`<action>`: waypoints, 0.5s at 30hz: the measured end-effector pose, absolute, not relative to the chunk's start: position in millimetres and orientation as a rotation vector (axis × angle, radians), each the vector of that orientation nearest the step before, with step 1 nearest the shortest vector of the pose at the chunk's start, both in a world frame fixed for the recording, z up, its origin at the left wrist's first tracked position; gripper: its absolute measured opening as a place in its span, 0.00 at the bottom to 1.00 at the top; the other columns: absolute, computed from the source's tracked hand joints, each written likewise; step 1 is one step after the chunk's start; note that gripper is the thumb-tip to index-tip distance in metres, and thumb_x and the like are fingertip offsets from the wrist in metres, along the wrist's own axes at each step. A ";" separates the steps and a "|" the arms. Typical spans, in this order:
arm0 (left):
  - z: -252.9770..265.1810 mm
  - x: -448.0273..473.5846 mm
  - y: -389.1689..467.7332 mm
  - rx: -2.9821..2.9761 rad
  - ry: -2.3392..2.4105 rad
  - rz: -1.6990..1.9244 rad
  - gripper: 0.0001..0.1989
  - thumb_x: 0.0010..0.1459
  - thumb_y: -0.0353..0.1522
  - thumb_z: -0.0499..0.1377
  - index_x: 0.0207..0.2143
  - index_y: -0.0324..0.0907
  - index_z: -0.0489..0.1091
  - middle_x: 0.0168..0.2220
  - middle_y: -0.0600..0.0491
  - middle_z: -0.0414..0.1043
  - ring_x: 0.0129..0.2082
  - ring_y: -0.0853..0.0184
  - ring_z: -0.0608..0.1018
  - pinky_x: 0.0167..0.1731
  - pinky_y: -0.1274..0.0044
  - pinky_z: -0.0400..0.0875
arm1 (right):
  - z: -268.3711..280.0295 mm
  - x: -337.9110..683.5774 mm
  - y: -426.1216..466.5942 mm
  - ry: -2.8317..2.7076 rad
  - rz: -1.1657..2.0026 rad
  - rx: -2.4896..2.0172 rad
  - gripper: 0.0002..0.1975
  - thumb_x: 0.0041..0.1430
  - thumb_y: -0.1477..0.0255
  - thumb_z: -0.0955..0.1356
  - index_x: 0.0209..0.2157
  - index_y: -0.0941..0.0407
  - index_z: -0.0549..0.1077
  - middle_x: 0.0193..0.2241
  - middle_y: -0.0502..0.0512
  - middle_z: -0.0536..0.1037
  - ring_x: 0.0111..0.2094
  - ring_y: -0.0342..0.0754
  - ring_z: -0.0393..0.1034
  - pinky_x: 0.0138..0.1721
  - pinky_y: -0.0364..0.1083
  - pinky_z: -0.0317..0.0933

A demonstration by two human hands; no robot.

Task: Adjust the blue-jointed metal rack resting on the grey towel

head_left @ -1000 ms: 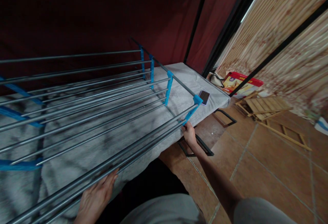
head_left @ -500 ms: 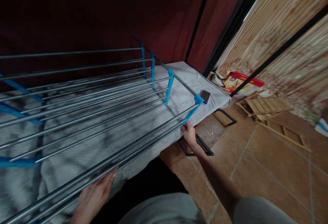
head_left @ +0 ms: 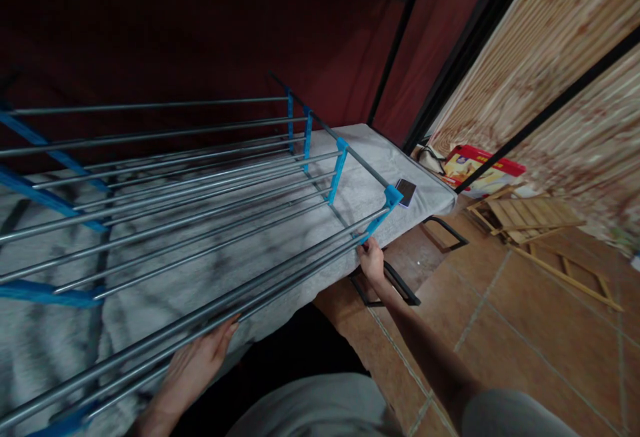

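A drying rack (head_left: 273, 202) of grey metal tubes and blue plastic brackets lies across a pale covered surface. My left hand (head_left: 197, 360) is at the near lower tubes, its thumb side showing and the other fingers partly hidden behind them; it appears to grip the tube. Farther right, my right hand (head_left: 371, 258) is closed at the bottom end of the near blue bracket (head_left: 383, 213), where the tubes meet it. Its fingertips pinch that corner, and anything small between them is hidden.
Beyond the rack's right end a dark phone-like object (head_left: 406, 192) lies on the grey cloth (head_left: 430, 195). Black metal frames (head_left: 447, 231) jut out below. A folded wooden stool or rack (head_left: 535, 213) and a red-and-yellow box (head_left: 483, 169) are on the tiled floor, near a patterned curtain.
The view has shifted slightly, so the rack and surroundings appear a little farther right. Both hands keep nearly the same places on the rack.
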State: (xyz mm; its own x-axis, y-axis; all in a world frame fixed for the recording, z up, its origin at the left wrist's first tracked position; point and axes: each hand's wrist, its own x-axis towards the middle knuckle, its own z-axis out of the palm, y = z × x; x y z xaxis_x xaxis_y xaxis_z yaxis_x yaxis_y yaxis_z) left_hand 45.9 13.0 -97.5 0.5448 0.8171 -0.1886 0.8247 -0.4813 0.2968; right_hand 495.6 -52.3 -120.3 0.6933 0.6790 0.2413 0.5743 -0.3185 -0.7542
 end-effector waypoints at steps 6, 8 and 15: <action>-108.4 34.5 1.9 2.603 1.250 0.210 0.25 0.71 0.44 0.46 0.57 0.44 0.74 0.53 0.45 0.81 0.49 0.55 0.84 0.50 0.65 0.78 | -118.3 496.4 -48.8 -0.932 0.127 -2.026 0.06 0.54 0.65 0.63 0.32 0.52 0.68 0.32 0.57 0.77 0.36 0.53 0.71 0.42 0.50 0.65; -113.3 22.1 -4.9 2.670 1.310 0.326 0.25 0.70 0.46 0.48 0.58 0.45 0.74 0.51 0.45 0.81 0.47 0.55 0.84 0.48 0.65 0.77 | -116.7 497.4 -49.0 -0.940 0.132 -2.025 0.07 0.53 0.64 0.63 0.32 0.52 0.67 0.31 0.56 0.76 0.35 0.53 0.70 0.41 0.51 0.65; -103.5 -12.3 -39.6 2.695 1.660 0.449 0.15 0.71 0.38 0.51 0.48 0.42 0.75 0.41 0.45 0.80 0.43 0.54 0.80 0.47 0.64 0.71 | -127.9 513.6 -66.4 -0.987 0.193 -2.114 0.16 0.52 0.55 0.65 0.31 0.53 0.70 0.27 0.56 0.76 0.30 0.53 0.67 0.36 0.50 0.62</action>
